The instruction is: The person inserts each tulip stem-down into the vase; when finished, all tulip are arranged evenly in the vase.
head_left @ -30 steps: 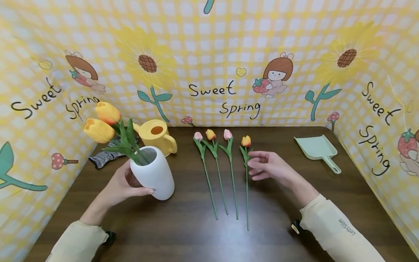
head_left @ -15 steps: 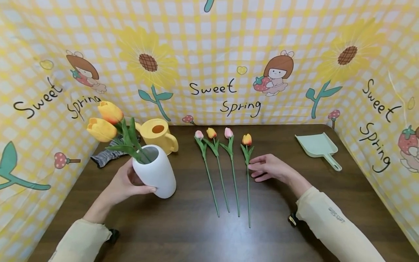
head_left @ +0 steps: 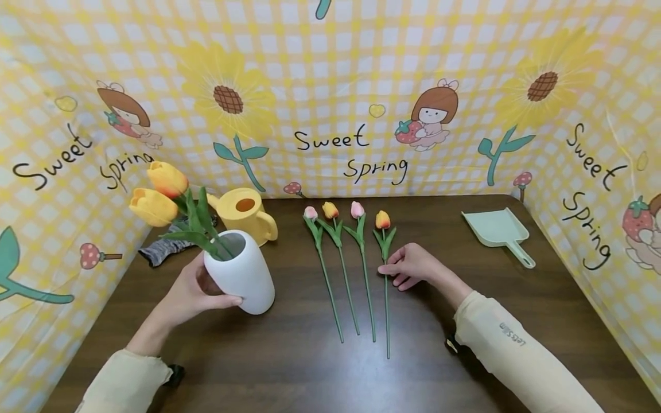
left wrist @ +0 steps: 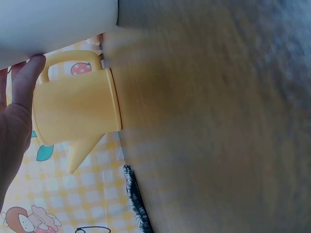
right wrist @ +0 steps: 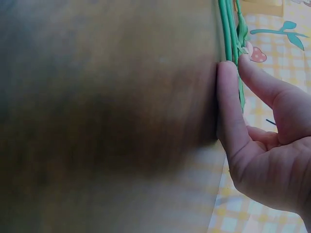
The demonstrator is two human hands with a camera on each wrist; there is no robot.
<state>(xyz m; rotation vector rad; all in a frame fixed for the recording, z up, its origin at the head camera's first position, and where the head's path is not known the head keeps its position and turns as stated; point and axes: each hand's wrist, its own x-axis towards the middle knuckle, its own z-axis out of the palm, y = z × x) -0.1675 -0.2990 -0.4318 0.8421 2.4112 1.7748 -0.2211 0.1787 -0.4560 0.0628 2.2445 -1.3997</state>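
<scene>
My left hand (head_left: 193,292) grips a white vase (head_left: 248,281) around its side, thumb across the front; the vase leans to the left. Two large yellow-orange tulips (head_left: 155,206) with green leaves stand in its mouth. To the right, several smaller artificial tulips lie in a row on the brown table (head_left: 310,373): pink ones (head_left: 357,210) and a yellow-red one (head_left: 330,210), stems toward me. The rightmost orange-yellow tulip (head_left: 383,220) has its stem pinched between thumb and forefinger of my right hand (head_left: 412,267), just below the leaves. In the right wrist view, green stems (right wrist: 227,29) run past these fingertips.
A yellow watering can (head_left: 244,215) stands behind the vase. Beside it lies a grey knitted cloth item (head_left: 170,246), partly hidden by the tulip leaves. A pale green dustpan (head_left: 498,229) lies at the back right. Yellow checked fabric (head_left: 335,69) walls in the table's back and sides.
My right hand has slid down along the rightmost tulip, from its leaves to the stem below, and its thumb and forefinger have closed there. The left hand keeps holding the vase.
</scene>
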